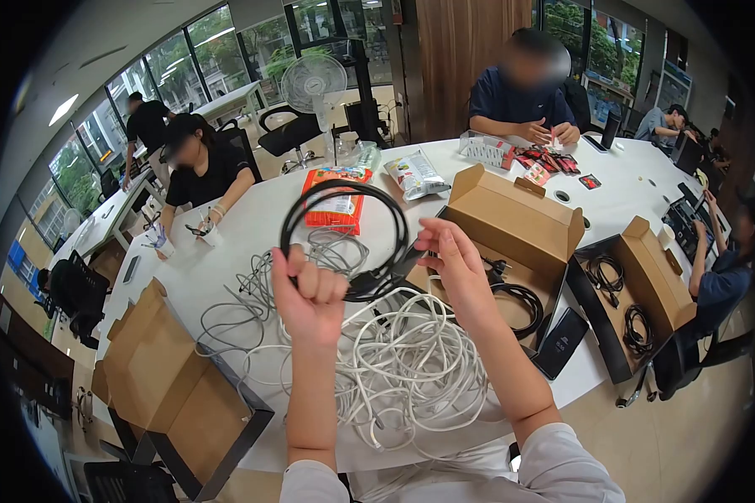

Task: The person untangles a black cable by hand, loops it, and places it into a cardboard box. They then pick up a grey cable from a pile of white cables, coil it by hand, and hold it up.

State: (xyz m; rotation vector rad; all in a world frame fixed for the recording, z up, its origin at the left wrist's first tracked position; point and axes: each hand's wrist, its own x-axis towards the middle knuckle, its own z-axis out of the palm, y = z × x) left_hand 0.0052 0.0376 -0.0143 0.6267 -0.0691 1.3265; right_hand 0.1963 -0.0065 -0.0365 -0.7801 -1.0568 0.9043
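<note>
A coiled black cable [401, 220] is held up above the table in my left hand [312, 289], whose fingers are closed around the coil's lower left side. A dark plug or connector appears at the coil's lower right. Just right of the loop is my right hand [455, 261], fingers bent and apart, their tips close to a dark stretch of cable. Contact there cannot be made out. Under both hands lies a tangled heap of white cables [411, 369], with thinner grey cables [256, 289] to its left.
Open cardboard boxes stand left [205, 411] and right [512, 210]; another box [637, 293] holds coiled black cables. A black device [560, 342] lies near the right edge. Red packet [335, 199] and silver packet [415, 174] sit behind. Several people surround the white table [268, 189].
</note>
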